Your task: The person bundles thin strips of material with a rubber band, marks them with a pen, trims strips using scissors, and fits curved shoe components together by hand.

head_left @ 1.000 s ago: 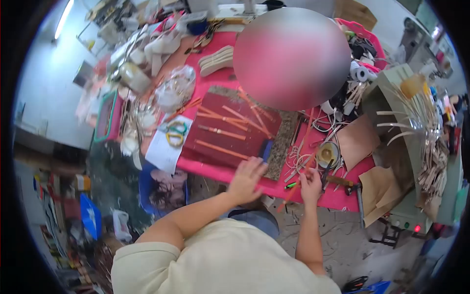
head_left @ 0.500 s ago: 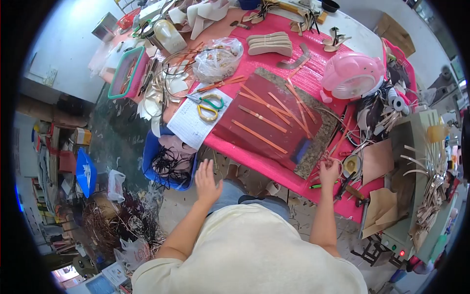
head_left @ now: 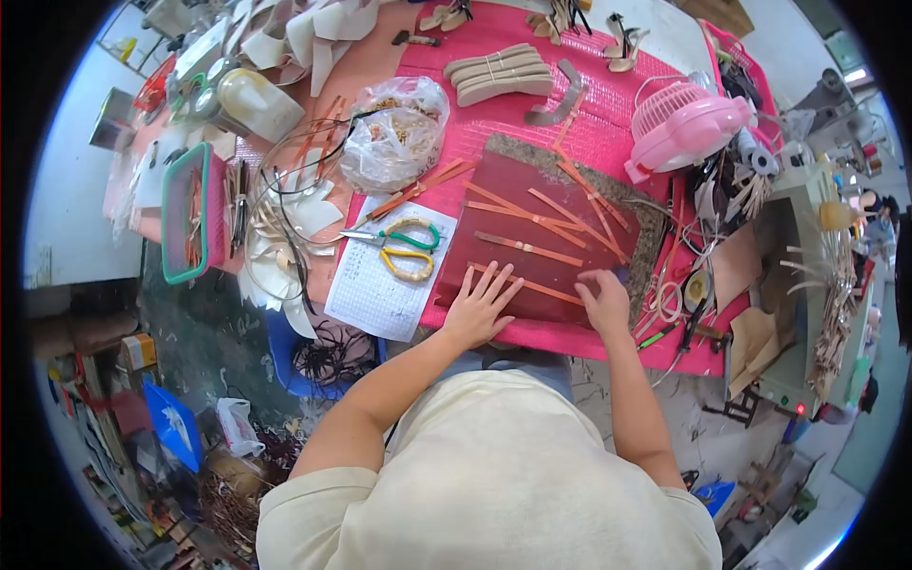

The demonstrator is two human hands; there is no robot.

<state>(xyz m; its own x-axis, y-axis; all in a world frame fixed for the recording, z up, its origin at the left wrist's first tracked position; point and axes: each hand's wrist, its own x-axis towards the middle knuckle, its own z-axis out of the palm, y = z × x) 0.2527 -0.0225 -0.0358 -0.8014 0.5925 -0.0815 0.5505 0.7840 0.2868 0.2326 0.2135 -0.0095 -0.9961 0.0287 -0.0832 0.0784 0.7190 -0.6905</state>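
My left hand point(head_left: 482, 309) lies with its fingers spread over the left part of the nearest orange strip point(head_left: 551, 290), on a dark red board point(head_left: 494, 180). My right hand point(head_left: 610, 304) is at the strip's right end, fingers bent together; what they hold, if anything, is too small to make out. A blue block point(head_left: 622, 273) is partly hidden behind that hand. Farther up the board lie several more orange strips, some crossed, with one separate strip point(head_left: 527, 249) just beyond my left fingers.
Scissors point(head_left: 408, 249) with green and yellow handles rest on a written sheet point(head_left: 380, 294) at left. A plastic bag point(head_left: 394, 142), a stack of beige pieces point(head_left: 499, 74) and a pink fan point(head_left: 684, 128) stand farther back. A hammer point(head_left: 708, 331) and cords lie at right.
My left hand has moved from beside the table onto the strip. My right hand has come left from the cords to the strip's right end. The view has shifted slightly.
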